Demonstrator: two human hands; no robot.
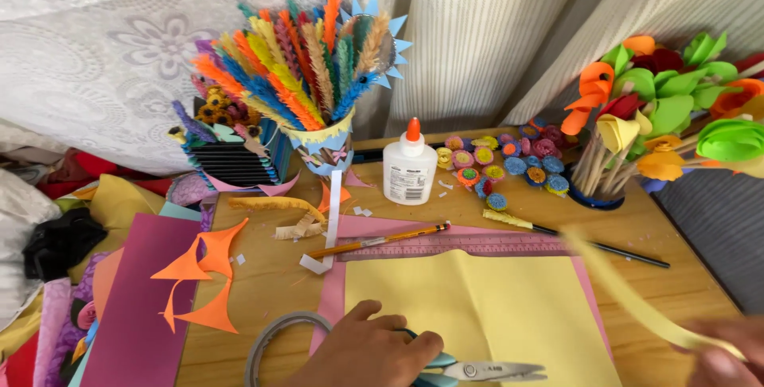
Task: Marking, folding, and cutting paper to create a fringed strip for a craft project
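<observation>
Our left hand lies at the bottom edge on the yellow sheet, fingers curled shut around the teal handles of the scissors, whose steel blades point right across the sheet's lower part, closed or nearly so. Our right hand sits blurred in the bottom right corner, pinched on the end of a yellow strip that rises slantwise up and left over the table. The yellow sheet rests on a pink sheet, which shows as a border on its left and right. Along the yellow sheet's top edge lies a pink ruler, and just above it a pencil lies slanted. Behind that stands a white glue bottle with an orange cap and a pale label with dark print on its front. Right of the bottle lies a cluster of small paper flowers. A black stick with a yellow fringed tip lies near them. At the right edge a blue cup holds paper flowers on sticks. Behind left, a decorated cup holds coloured fringed stems, beside a dark striped holder. Orange scraps lie on a maroon sheet at left, and a tape ring lies just beside our left hand.
</observation>
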